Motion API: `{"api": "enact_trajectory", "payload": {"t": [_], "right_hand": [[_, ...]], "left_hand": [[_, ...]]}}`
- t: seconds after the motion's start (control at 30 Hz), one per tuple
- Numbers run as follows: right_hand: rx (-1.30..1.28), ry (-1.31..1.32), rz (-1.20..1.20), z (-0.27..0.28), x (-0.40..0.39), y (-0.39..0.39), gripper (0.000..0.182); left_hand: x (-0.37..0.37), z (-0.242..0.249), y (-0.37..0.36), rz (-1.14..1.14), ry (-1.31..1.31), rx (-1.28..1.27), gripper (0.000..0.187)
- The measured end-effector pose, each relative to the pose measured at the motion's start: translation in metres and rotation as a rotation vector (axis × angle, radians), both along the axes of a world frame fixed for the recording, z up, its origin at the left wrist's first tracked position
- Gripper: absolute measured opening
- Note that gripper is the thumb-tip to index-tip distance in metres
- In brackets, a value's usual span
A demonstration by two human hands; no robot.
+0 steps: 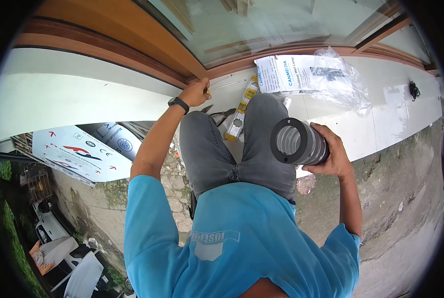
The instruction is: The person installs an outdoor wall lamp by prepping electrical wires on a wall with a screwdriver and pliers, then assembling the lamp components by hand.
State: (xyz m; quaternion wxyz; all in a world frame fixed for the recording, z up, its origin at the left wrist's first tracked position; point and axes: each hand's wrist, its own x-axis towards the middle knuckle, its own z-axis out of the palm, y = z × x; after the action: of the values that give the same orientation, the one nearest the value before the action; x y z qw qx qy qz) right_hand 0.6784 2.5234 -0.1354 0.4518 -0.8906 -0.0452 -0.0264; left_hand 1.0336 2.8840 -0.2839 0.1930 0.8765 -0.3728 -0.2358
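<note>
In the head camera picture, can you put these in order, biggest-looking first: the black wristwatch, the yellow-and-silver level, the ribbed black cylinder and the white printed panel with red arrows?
1. White panel
2. Black cylinder, though it's held up closer to the camera
3. Level, long but thin
4. Wristwatch

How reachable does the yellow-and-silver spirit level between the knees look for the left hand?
Probably yes: the left hand is close to the spirit level, whose upper face looks mostly uncovered. That hand grips a thin metal screwdriver, though, so it may need freeing first.
</note>
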Motion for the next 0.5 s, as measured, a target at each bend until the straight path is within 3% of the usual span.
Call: {"api": "enact_trajectory", "payload": {"t": [0.1,0.17,0.27,0.3,0.4,0.5], "right_hand": [[-0.006,0.01,-0.015,0.002,-0.012,0.001,0.103],[0.014,0.026,-0.043,0.003,-0.021,0.004,0.105],[0.097,0.007,-0.098,-0.008,-0.037,0.006,0.109],[0.135,0.009,-0.115,-0.012,-0.04,0.008,0.109],[0.209,0.039,-0.144,-0.021,-0.049,0.007,0.111],[0.222,0.069,-0.153,-0.022,-0.049,0.006,0.117]], "left_hand": [[-0.002,-0.07,-0.012,0.096,0.015,0.126,0.043],[-0.002,-0.066,-0.026,0.074,0.097,0.213,0.037],[0.0,-0.089,-0.042,0.284,-0.19,0.031,0.032],[0.003,-0.093,-0.046,0.3,-0.272,0.074,0.029],[0.011,-0.139,-0.041,0.244,-0.393,0.209,0.029],[0.013,-0.139,-0.039,0.182,-0.469,0.251,0.027]]}}
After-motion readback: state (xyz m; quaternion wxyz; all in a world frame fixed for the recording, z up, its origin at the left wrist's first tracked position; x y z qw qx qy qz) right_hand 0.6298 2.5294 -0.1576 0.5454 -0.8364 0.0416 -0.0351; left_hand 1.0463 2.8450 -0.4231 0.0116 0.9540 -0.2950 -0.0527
